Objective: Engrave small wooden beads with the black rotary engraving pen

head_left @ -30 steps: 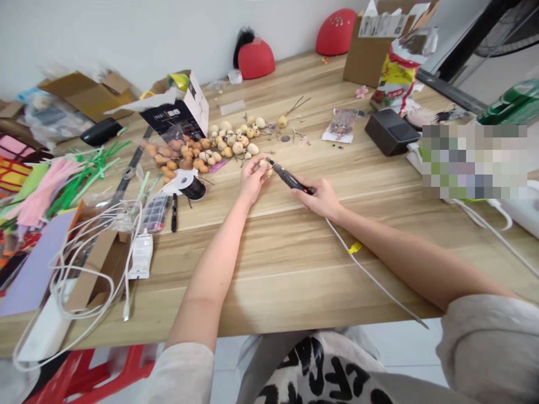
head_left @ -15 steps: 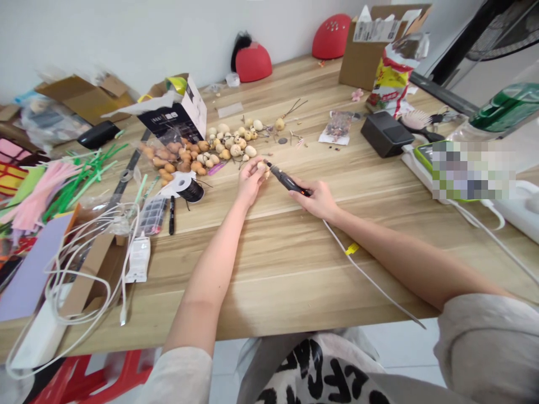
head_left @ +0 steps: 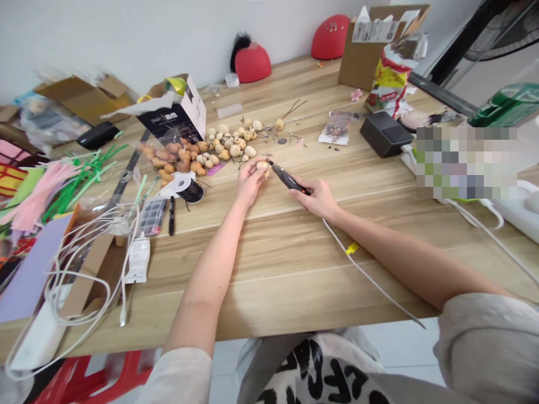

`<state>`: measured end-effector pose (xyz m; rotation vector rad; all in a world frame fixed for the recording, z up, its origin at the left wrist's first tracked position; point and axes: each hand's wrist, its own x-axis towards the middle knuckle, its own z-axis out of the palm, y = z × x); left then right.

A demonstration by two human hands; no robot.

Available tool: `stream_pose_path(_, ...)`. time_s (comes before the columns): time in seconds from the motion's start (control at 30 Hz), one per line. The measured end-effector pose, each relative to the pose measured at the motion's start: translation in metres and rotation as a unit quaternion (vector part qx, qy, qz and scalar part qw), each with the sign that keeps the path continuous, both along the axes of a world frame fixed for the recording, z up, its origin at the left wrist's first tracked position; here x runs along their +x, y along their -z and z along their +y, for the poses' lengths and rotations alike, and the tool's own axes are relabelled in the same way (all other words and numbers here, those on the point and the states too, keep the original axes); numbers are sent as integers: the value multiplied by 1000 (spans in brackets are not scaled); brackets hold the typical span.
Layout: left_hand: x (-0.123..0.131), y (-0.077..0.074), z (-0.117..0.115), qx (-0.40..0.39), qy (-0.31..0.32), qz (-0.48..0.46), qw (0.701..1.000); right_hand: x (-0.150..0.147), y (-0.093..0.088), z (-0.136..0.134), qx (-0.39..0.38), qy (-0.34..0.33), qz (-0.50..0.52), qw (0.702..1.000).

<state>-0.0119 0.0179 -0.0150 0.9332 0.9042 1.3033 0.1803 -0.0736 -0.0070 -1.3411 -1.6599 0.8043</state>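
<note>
My left hand (head_left: 249, 182) is closed on a small pale gourd (head_left: 263, 166), its fingers hiding part of it. In my right hand (head_left: 320, 201) is a black rotary tool (head_left: 288, 180) with small red lights, its tip pointing left at the gourd. Whether tip and gourd touch, I cannot tell. A white cable (head_left: 357, 266) with a yellow tag trails from below the right hand. Just beyond the left hand lies a heap of pale gourds (head_left: 236, 150), with browner gourds (head_left: 185, 154) partly in a clear bag beside it.
A spool of black cord (head_left: 191, 189) and a black marker (head_left: 171, 216) lie left of my left arm. Coiled white cable (head_left: 84, 269) and pipe cleaners (head_left: 46, 188) crowd the left side. A black box-shaped device (head_left: 385, 134) and a green bottle (head_left: 505, 104) stand at right.
The tool's tip has shifted slightly right, away from the gourd's middle, and more of the gourd shows. Both hands stay in nearly the same place.
</note>
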Motion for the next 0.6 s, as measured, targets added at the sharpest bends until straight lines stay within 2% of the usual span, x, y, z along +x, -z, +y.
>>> stream_pose_path(0.6, 3, -5, -3, -24, -12, -17, 999, 0, 0, 1, 4, -7, -1, 1000)
